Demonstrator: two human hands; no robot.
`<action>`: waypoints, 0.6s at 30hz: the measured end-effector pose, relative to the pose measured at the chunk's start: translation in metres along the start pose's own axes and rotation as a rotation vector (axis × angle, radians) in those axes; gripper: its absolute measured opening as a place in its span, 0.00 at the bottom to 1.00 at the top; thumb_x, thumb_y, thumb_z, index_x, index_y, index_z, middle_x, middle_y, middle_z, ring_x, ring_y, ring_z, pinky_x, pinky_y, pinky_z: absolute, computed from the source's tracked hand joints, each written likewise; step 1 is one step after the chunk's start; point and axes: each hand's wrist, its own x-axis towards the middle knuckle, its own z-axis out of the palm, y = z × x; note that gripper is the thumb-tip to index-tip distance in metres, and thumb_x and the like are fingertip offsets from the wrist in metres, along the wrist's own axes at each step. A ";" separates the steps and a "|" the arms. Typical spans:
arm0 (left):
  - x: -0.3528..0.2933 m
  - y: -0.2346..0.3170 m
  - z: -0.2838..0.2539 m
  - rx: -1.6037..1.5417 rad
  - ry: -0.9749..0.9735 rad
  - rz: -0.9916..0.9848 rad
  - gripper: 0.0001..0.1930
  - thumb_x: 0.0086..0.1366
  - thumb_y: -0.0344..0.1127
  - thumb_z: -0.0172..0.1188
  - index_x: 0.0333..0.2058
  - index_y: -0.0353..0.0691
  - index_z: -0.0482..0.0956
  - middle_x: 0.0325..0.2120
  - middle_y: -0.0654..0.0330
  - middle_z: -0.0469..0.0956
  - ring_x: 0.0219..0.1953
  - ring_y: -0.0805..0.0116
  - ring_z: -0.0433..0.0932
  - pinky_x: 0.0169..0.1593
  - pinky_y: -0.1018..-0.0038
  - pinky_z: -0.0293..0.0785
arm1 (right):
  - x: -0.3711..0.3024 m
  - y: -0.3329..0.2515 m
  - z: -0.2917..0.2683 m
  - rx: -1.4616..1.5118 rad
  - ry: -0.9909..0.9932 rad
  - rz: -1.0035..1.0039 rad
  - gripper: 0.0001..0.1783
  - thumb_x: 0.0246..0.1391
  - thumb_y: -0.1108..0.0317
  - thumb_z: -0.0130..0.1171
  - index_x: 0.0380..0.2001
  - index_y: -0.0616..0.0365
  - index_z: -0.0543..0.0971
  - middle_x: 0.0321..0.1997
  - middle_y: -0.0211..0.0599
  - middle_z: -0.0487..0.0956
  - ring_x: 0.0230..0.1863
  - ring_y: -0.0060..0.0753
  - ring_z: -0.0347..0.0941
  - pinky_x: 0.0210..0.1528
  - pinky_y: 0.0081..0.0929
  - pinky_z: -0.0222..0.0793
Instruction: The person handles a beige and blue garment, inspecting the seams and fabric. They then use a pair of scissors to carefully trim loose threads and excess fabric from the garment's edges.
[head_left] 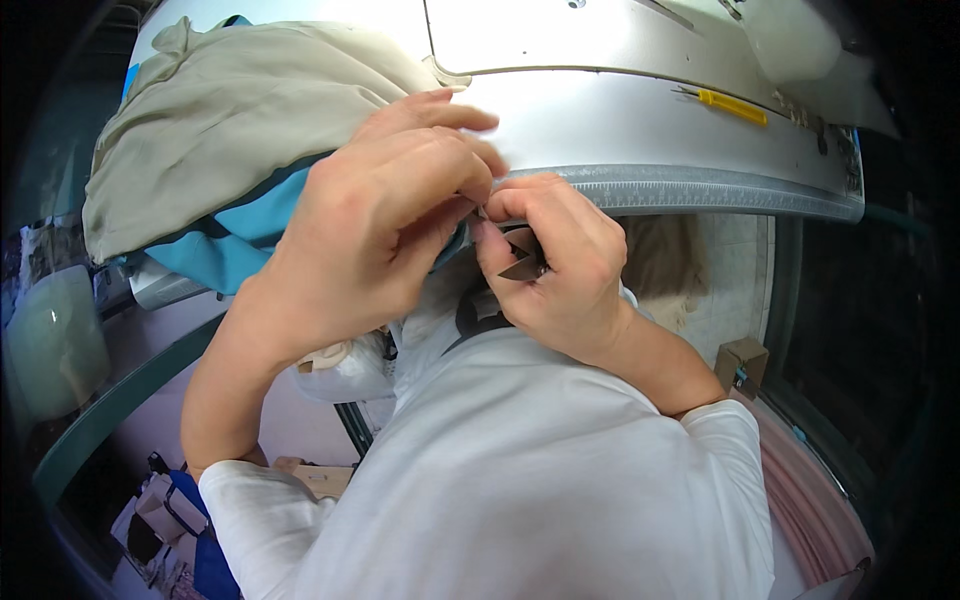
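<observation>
Both of my hands meet in front of my chest, just off the table's front edge. My left hand (375, 215) is raised, its thumb and forefinger pinched together while the other fingers stretch loosely and blur a little. What that pinch holds is too small to make out. My right hand (560, 260) touches it fingertip to fingertip, also pinching. Tucked in my right palm are thread snips (522, 268), their pointed dark blades spread apart and their handle mostly hidden by my fingers. Left of my hands, beige cloth (250, 120) lies heaped over teal cloth (235, 235) on the table.
Along the white table's front edge runs a ruler strip (690, 192). A yellow-handled seam ripper (733, 106) lies at the far right of the tabletop. Below right, a small cardboard box (741, 363) stands near pink fabric (810, 490). A plastic bag (350, 372) hangs under my left forearm.
</observation>
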 end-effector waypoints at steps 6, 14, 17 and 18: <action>-0.010 0.009 -0.031 -0.164 0.122 -0.292 0.06 0.58 0.17 0.57 0.35 0.29 0.76 0.32 0.58 0.78 0.37 0.71 0.75 0.46 0.77 0.71 | 0.038 -0.020 -0.011 0.342 -0.117 0.230 0.04 0.51 0.77 0.61 0.30 0.62 0.76 0.24 0.31 0.75 0.21 0.19 0.67 0.21 0.19 0.62; -0.029 0.010 -0.036 -0.745 0.256 -0.697 0.06 0.65 0.28 0.59 0.38 0.31 0.78 0.30 0.66 0.77 0.32 0.82 0.72 0.37 0.86 0.68 | 0.072 -0.008 -0.014 0.509 -0.272 0.199 0.01 0.57 0.77 0.56 0.32 0.63 0.75 0.24 0.24 0.72 0.24 0.13 0.61 0.25 0.14 0.56; -0.038 0.001 -0.016 -0.919 0.326 -0.756 0.08 0.65 0.31 0.59 0.38 0.30 0.78 0.30 0.65 0.78 0.31 0.83 0.73 0.37 0.85 0.69 | 0.068 0.001 -0.010 0.503 -0.275 0.249 0.00 0.56 0.78 0.56 0.31 0.63 0.75 0.23 0.25 0.72 0.23 0.14 0.60 0.24 0.15 0.56; -0.041 -0.001 -0.011 -0.961 0.338 -0.764 0.08 0.65 0.30 0.59 0.38 0.30 0.78 0.30 0.64 0.78 0.31 0.82 0.73 0.37 0.85 0.69 | 0.064 0.003 -0.009 0.477 -0.281 0.249 0.00 0.56 0.78 0.56 0.31 0.63 0.75 0.22 0.25 0.72 0.23 0.14 0.60 0.24 0.16 0.56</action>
